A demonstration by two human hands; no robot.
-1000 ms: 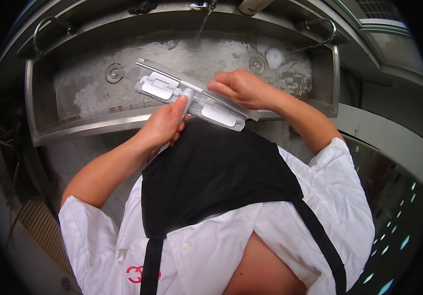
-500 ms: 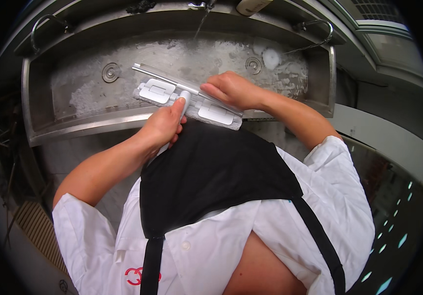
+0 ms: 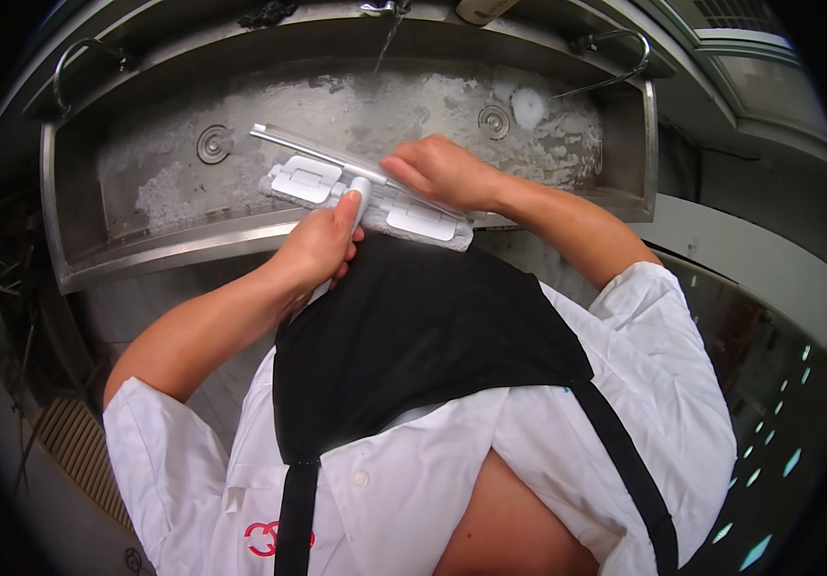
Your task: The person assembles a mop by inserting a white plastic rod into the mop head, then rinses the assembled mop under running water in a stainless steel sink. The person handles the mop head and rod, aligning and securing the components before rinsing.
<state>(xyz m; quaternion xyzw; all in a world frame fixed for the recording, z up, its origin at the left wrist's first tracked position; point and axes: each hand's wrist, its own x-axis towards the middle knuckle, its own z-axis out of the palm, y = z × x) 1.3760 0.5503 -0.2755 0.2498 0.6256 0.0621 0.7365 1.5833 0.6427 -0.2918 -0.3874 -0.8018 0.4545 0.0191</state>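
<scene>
My left hand (image 3: 327, 240) is wrapped round the pale handle of a window squeegee (image 3: 306, 179), its thumb lying along the top of the handle. The squeegee head has a long grey blade bar on its far edge and white clips over a wet grey cloth pad on its near side. It slants over the sink's front rim, its right end close to my black apron. My right hand (image 3: 439, 173) is closed on the blade bar, right of the handle; its fingertips are partly hidden behind the fist.
A long steel sink (image 3: 169, 237) stretches ahead, its floor wet and streaked with foam. Two round drains (image 3: 213, 145) sit in it. Water runs from the middle tap (image 3: 382, 9) and the right tap (image 3: 642, 60). On the back ledge lie a dark scrubber (image 3: 268, 13) and a pale bottle (image 3: 486, 9).
My right hand has slid a little to the left along the blade bar. The bar's left end has shifted slightly left; my left hand keeps its hold on the handle.
</scene>
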